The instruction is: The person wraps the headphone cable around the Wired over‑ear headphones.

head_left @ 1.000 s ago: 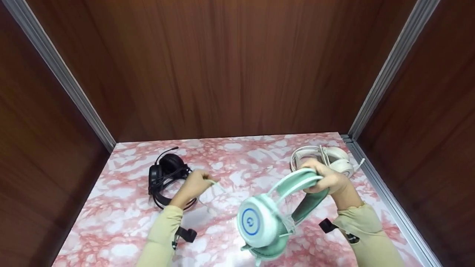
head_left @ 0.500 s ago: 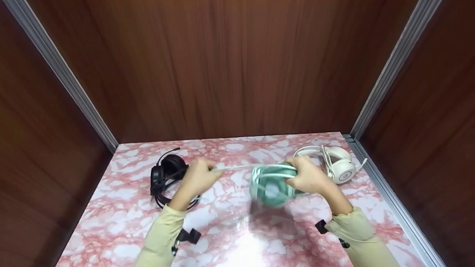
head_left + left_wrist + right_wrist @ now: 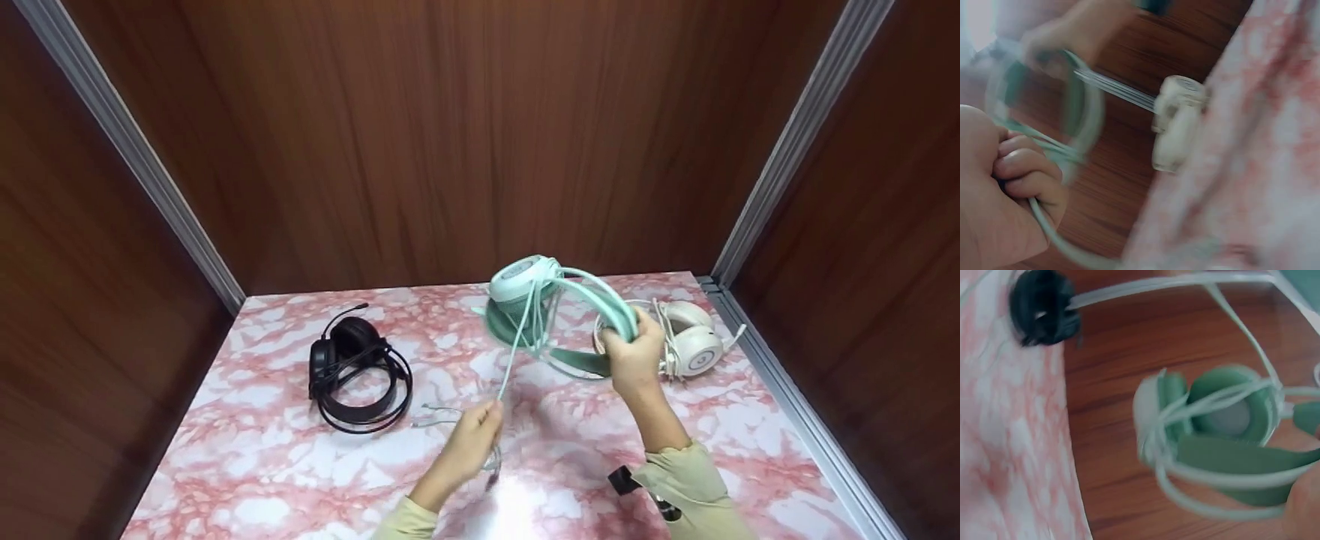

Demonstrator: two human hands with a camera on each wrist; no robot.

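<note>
A mint-green headset (image 3: 523, 281) is held above the table, its ear cups to the left and its cable wound round them. My right hand (image 3: 636, 356) grips it by the headband (image 3: 600, 300). In my left hand (image 3: 472, 439), lower and nearer the front, the curled fingers hold the headset's cable (image 3: 512, 367). The cable runs taut from the ear cups to that hand, and loose ends trail beyond it. In the left wrist view the cable (image 3: 1053, 239) comes out under the curled fingers. The right wrist view shows the wound ear cups (image 3: 1230, 408), somewhat blurred.
A black headset (image 3: 352, 375) with a boom microphone lies at the left on the marbled table (image 3: 255, 450). Behind my right hand, a white headset (image 3: 694, 349) lies near the right edge. Brown wood-patterned panels (image 3: 465, 135) enclose the back and sides.
The green headset has swung from the front, up and towards the back, its ear cups now raised. My left hand has moved right and nearer the front, still holding the cable.
</note>
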